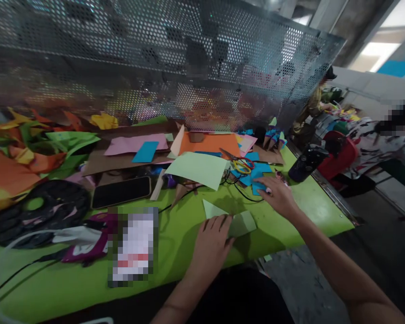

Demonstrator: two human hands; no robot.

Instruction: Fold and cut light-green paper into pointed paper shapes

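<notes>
Left hand on a folded green paper, right hand at the blue pieces

Head view: the left hand (214,231) lies palm down, its forearm slanting up from the bottom edge and its fingers bent side by side over a folded pale green paper (245,223). The fingertips touch the paper; whether the thumb pinches it from below cannot be told. The paper sits on the green tabletop (310,216) near its front edge, in front of the person. Its visible long axis runs roughly left to right — the right end a little farther from the person — and a pointed flap juts from the far side of the fingers, its tip aimed away and leftward.

The right hand (278,195) reaches in from the lower right, wrist bent, fingers stretched leftward over the blue paper pieces (256,173). Thumb and fingers look slightly parted, but I cannot tell whether they pinch a piece. Just beyond lie scissors (234,158), blades toward the far left; a larger pale green sheet (199,167) lies left of them, and a dark cup (307,163) stands tilted in view to the right.
</notes>
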